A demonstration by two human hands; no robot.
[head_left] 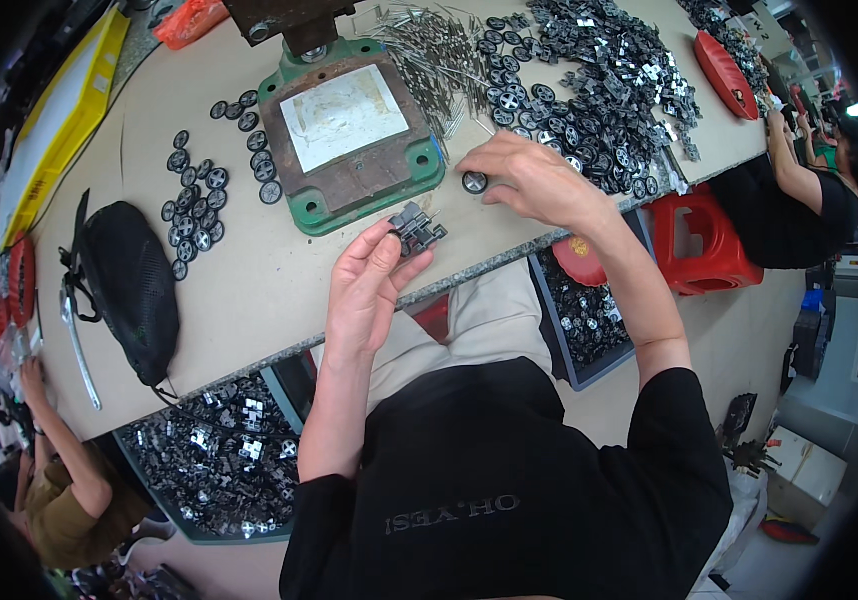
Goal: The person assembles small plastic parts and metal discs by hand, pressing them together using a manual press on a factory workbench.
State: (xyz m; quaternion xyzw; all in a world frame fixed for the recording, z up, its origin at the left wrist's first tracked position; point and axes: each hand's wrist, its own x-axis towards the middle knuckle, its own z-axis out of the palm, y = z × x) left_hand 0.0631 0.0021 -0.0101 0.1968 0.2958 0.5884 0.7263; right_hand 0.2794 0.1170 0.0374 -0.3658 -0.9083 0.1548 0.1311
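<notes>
Dark-grey plastic forms the blocky part (417,228) that the half-closed left hand (377,275) pinches near the green-cornered metal press (379,168) — best held steady, while the half-curled right hand (541,182) pinches a round black silver-spoked wheel (474,182).

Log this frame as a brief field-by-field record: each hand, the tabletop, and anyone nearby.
Left hand: holds a small dark plastic part
Right hand: holds a small black wheel at its fingertips
Table centre: green-and-brown metal base, white sheet on top
Table left: loose wheels, black pouch
Table far side: thin metal rods, heap of dark parts
Others: one person at left edge, another at right
</notes>
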